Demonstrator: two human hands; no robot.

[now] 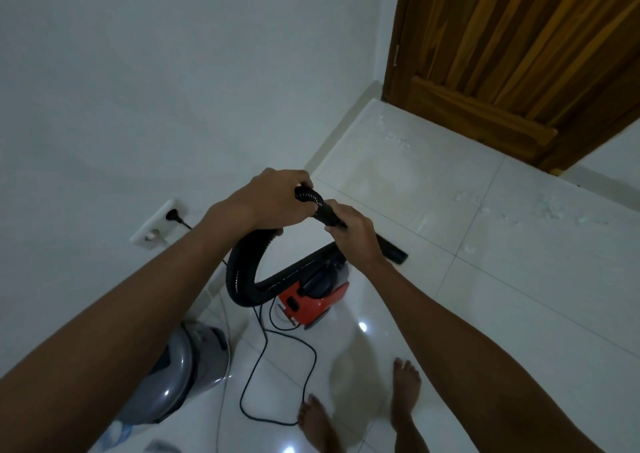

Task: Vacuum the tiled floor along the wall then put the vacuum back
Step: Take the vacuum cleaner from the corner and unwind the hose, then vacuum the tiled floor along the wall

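Both hands, left hand (273,199) and right hand (349,227), clench the vacuum hose (242,269); white crumbs (540,206) at 2 o'clock seemingly remain, so vacuuming is unfinished.

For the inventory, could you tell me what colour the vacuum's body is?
Red-orange plastic vacuum body, with a dark top; head view.

Open tiled floor (519,296) right of the red vacuum (311,300), black cord (277,376) looped near bare feet, grey appliance (180,369) against left wall (138,89).
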